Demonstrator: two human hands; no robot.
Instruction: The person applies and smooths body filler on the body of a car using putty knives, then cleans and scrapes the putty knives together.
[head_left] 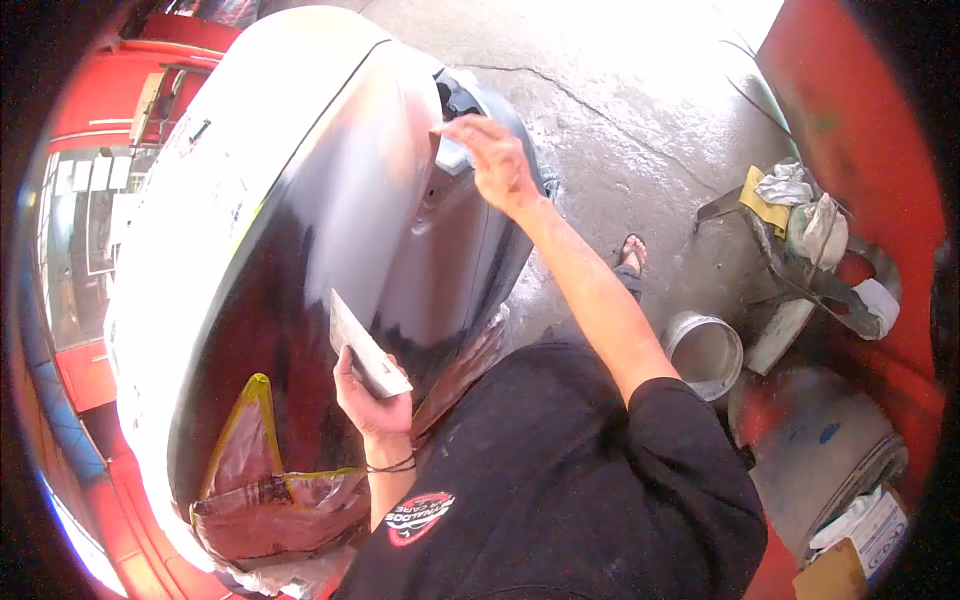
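Observation:
My left hand (pixel 376 402) grips a flat, pale grey plate (pixel 362 342) by its lower end, in front of the dark red part of a car body panel. Farther up, my right hand (pixel 490 160) has its fingers pinched together at the edge of the panel's recessed opening (pixel 453 155). Whatever lies between those fingertips is too small to make out. The curved car panel (pixel 340 215) shows smooth grey and whitish patches over dark red paint. Clear masking film (pixel 270 510) with yellow tape (pixel 258 388) covers its lower part.
Concrete floor (pixel 590 110) runs beside the car. On the right stand a metal bucket (pixel 705 355), a stand with crumpled cloths (pixel 818 232), a grey drum-like object (pixel 825 440) and a cardboard box (pixel 835 575). A sandalled foot (pixel 632 252) shows near the bucket.

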